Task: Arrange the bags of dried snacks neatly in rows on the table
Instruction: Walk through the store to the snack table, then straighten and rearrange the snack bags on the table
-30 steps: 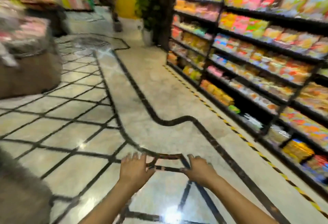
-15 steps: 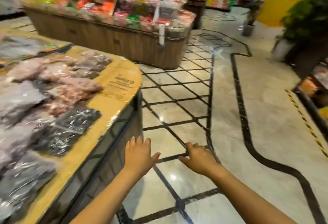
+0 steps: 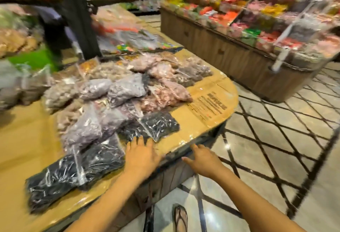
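Clear plastic bags of dried snacks [image 3: 117, 106], black, grey, pinkish and brown, lie heaped across the cardboard-covered round-ended table [image 3: 217, 103], reaching towards its near edge. The left hand [image 3: 142, 155] is flat and open, empty, at that near edge, fingertips beside a small black bag [image 3: 159, 124]. The right hand [image 3: 203, 161], open and empty, hovers just off the table's rounded edge.

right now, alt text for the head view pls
Two bare hands, left hand and right hand, reach open toward a cardboard-topped table heaped with clear bags of dried snacks, dark bags nearest. A candy display stands behind.
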A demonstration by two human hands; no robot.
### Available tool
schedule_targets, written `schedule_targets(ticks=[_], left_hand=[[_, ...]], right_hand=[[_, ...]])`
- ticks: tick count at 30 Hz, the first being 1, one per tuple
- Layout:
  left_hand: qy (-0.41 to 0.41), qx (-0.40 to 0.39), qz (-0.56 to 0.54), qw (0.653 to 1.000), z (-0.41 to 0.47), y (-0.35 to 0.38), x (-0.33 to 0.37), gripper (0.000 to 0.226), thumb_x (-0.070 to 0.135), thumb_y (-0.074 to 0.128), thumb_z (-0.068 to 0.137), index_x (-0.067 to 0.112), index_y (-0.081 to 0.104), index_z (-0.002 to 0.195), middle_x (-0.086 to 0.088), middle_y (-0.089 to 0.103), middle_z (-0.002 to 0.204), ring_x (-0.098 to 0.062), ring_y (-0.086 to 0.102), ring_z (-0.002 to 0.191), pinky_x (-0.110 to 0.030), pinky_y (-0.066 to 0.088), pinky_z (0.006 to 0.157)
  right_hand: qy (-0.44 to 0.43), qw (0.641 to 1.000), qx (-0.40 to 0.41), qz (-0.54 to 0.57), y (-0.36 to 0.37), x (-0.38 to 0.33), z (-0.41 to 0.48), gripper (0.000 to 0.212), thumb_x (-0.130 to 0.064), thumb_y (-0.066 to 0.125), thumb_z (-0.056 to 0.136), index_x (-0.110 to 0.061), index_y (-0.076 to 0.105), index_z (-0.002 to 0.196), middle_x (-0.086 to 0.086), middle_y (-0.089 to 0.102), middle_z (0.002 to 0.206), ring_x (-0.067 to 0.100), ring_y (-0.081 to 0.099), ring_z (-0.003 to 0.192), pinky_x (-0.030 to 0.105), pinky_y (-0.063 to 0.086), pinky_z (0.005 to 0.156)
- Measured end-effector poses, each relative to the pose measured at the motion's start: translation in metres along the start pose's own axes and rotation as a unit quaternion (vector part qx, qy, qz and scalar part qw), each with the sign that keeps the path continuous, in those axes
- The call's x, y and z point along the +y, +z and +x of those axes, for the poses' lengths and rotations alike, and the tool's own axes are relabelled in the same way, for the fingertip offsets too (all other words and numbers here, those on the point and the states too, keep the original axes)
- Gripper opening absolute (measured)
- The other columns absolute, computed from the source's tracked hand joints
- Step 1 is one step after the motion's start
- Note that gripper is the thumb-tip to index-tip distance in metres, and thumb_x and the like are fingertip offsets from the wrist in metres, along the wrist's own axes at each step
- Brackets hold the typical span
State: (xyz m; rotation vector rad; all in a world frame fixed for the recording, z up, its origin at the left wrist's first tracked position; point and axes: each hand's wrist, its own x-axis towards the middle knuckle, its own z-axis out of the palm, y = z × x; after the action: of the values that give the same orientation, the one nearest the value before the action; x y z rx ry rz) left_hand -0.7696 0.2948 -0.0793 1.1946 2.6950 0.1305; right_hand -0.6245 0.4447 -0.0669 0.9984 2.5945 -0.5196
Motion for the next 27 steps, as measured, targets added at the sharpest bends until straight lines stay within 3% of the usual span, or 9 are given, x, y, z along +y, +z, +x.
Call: schedule_targets(ticks=[7,12,18,21,23,27], left_hand=[[-0.094,0.021,0.021,0.995,0.057,-0.020,-0.002,0.079,0.070,0.033,0.087,0.018,0.027,0.146,-0.016,0.027,0.153,-0.035,0.020,0.142,-0.047,0.022,0.114],[-0.135,0.096,-0.003,0.986,0.085,-0.029,-0.006,0.085,0.076,0.026,0.082,0.014,0.039,0.139,-0.014,0.045,0.141,-0.033,0.039,0.131,-0.047,0.037,0.106],[-0.173,0.141,-0.054,0.973,0.091,-0.039,-0.018,0.096,0.085,0.015,0.076,0.019,0.032,0.144,-0.011,0.033,0.152,-0.030,0.027,0.140,-0.047,0.028,0.112],[-0.212,0.155,-0.053,0.963,0.094,-0.050,-0.046,0.101,0.088,0.012,0.073,0.021,0.024,0.147,-0.012,0.026,0.155,-0.031,0.021,0.143,-0.047,0.024,0.114],[-0.225,0.162,-0.055,0.959,0.098,-0.061,-0.069,0.105,0.090,0.010,0.070,0.021,0.022,0.148,-0.012,0.023,0.156,-0.031,0.019,0.143,-0.048,0.023,0.115],[-0.218,0.164,-0.032,0.962,0.120,-0.085,-0.123,0.111,0.091,0.012,0.067,0.016,0.025,0.147,-0.017,0.024,0.154,-0.037,0.020,0.142,-0.051,0.020,0.114]], right_hand=[[-0.079,0.997,-0.013,0.006,-0.059,0.011,0.090,0.067,-0.057,0.043,0.091,-0.019,0.027,0.143,0.013,0.046,0.136,0.033,0.043,0.124,0.042,0.043,0.096],[-0.110,0.993,-0.026,0.021,-0.085,0.020,0.137,0.065,-0.055,0.045,0.091,-0.019,0.029,0.143,0.013,0.043,0.140,0.032,0.047,0.122,0.042,0.044,0.096],[-0.150,0.985,-0.013,0.086,-0.100,-0.006,0.168,0.070,-0.056,0.046,0.089,-0.016,0.030,0.145,0.009,0.044,0.145,0.027,0.047,0.127,0.041,0.043,0.102],[-0.191,0.971,-0.020,0.141,-0.112,-0.045,0.185,0.066,-0.053,0.049,0.090,-0.014,0.036,0.141,0.009,0.061,0.126,0.021,0.060,0.107,0.041,0.048,0.096],[-0.204,0.960,-0.023,0.189,-0.119,-0.073,0.193,0.067,-0.052,0.051,0.091,-0.012,0.035,0.142,0.010,0.059,0.129,0.022,0.059,0.110,0.038,0.047,0.095],[-0.205,0.944,-0.038,0.256,-0.120,-0.122,0.210,0.078,-0.058,0.054,0.086,-0.011,0.029,0.144,0.010,0.064,0.115,0.022,0.062,0.091,0.032,0.044,0.073]])
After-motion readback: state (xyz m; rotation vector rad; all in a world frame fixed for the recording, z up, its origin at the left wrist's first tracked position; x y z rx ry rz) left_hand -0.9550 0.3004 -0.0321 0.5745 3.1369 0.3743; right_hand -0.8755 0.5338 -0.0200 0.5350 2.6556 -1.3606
